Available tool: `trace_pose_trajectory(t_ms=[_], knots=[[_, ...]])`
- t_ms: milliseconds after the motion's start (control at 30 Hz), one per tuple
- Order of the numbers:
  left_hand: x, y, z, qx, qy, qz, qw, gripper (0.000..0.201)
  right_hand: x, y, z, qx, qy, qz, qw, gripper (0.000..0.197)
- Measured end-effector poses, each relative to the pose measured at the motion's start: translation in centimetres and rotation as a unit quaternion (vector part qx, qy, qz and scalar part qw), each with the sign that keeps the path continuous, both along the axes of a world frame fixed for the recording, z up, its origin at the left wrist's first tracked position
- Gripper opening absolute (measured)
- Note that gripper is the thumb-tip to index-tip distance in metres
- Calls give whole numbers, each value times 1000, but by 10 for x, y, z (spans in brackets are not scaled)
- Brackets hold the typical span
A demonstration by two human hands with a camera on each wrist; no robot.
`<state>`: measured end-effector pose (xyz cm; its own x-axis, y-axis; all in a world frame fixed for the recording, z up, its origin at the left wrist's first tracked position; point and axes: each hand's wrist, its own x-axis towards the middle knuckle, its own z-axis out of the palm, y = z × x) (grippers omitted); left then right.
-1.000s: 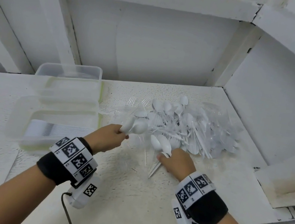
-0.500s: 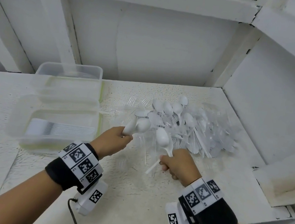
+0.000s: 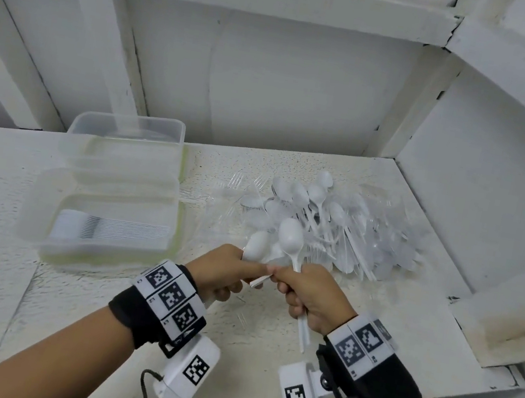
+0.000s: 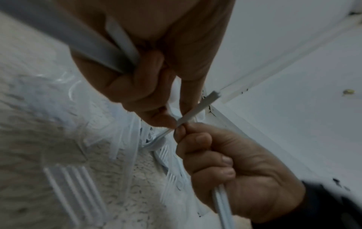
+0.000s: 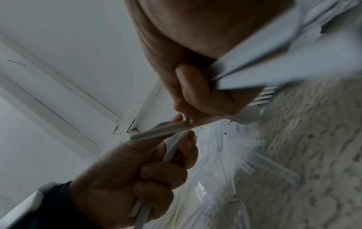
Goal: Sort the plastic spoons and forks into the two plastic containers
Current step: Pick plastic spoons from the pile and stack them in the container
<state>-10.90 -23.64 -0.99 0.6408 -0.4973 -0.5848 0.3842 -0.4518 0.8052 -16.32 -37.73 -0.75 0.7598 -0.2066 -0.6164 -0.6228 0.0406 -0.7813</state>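
Note:
A loose pile of white plastic spoons and clear forks lies on the shelf right of centre. My left hand grips white spoons by their handles, bowls pointing up. My right hand grips more spoons, whose handle ends stick out below the fist. The two hands touch in front of the pile. In the left wrist view both pinch one spoon handle between them. Two clear containers stand at the left: the near one holds a row of forks, the far one looks empty.
The rough white shelf is closed in by a back wall and a right side wall. A raised white ledge sits at the right edge. A few clear forks lie between the containers and the pile.
My right hand lifted spoons off the pile and moved left and toward me. My left hand came right, and the two hands now meet.

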Motion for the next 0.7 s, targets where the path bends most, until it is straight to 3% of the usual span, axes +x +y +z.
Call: trace_pose_trajectory(t_ms=[333, 533, 700], knots=[[1, 15, -5, 8, 86, 78, 993, 17, -9, 4, 8, -29, 3, 59, 998, 20], [1, 40, -4, 41, -2, 32, 999, 23, -20, -7, 14, 58, -6, 45, 997, 11], [5, 61, -4, 28, -54, 55, 997, 15, -20, -14, 12, 91, -6, 55, 994, 10]])
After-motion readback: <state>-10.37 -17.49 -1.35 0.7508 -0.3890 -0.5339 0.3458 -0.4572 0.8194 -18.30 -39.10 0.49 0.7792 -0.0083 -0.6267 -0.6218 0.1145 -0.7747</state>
